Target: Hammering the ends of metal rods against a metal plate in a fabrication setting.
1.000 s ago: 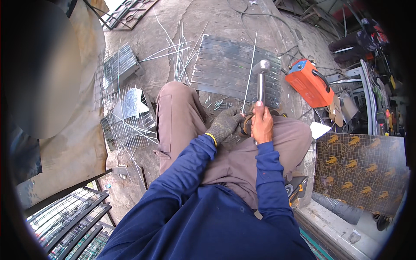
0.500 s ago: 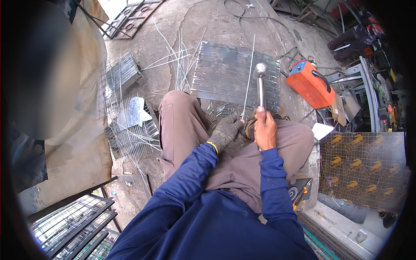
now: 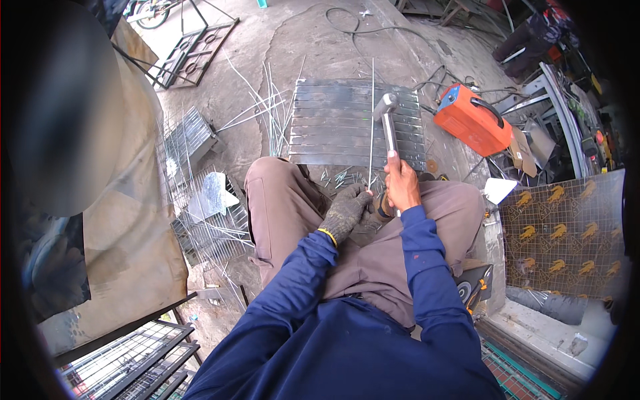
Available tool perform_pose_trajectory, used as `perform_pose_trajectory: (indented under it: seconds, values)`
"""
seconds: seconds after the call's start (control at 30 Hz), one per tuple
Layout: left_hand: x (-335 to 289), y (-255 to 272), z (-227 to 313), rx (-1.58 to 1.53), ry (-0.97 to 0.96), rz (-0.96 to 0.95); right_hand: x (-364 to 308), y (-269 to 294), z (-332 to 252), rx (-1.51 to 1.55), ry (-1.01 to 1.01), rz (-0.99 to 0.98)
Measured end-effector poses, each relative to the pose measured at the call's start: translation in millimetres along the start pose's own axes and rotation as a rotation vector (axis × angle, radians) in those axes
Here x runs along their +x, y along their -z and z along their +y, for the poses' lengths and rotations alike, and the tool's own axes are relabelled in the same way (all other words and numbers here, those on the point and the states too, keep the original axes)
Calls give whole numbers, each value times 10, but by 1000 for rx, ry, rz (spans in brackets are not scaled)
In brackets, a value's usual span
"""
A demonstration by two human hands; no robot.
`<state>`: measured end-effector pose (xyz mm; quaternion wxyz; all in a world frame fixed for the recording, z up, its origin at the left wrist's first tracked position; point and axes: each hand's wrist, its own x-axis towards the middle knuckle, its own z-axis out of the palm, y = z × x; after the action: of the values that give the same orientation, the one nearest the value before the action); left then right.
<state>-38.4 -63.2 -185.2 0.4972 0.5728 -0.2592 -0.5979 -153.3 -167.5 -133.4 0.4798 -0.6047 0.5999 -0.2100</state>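
In a grey knitted glove with a yellow cuff, my left hand (image 3: 346,212) is closed around the lower end of a thin metal rod (image 3: 372,120). The rod points away from me over a flat slatted metal panel (image 3: 323,137) on the ground. Bare and wrapped round a metal hammer (image 3: 391,135), my right hand (image 3: 403,188) keeps the head raised at the far end of the handle. Both hands are close together between my knees. Whatever lies directly beneath them is mostly hidden. Short cut rod pieces (image 3: 343,178) are scattered just beyond my left hand.
An orange box-shaped machine (image 3: 467,123) with a black handle and cables stands at right. Long loose rods (image 3: 272,110) and wire mesh (image 3: 193,193) lie at left. A printed board (image 3: 560,233) is beside my right knee. A person (image 3: 533,47) is at far right.
The hammer head has turned and dropped slightly, with my right hand closer to the left. The rod stands more upright in the picture. The whole view has shifted a little.
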Motion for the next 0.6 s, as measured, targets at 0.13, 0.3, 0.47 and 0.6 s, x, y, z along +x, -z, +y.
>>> perform_pose_trajectory:
  seconds: [0.13, 0.3, 0.47, 0.6]
  values:
    - [-35, -34, 90, -26, 71, -13, 46, 71, 33, 73, 29, 6]
    - [-122, -34, 194, -67, 126, -18, 206, 139, 168, 165, -36, -52]
    - [-401, -92, 721, -537, 223, -229, 112, 202, 290, 247, -108, 120]
    - [-498, -238, 1240, -1076, 164, -509, 44, 313, 208, 200, -106, 54]
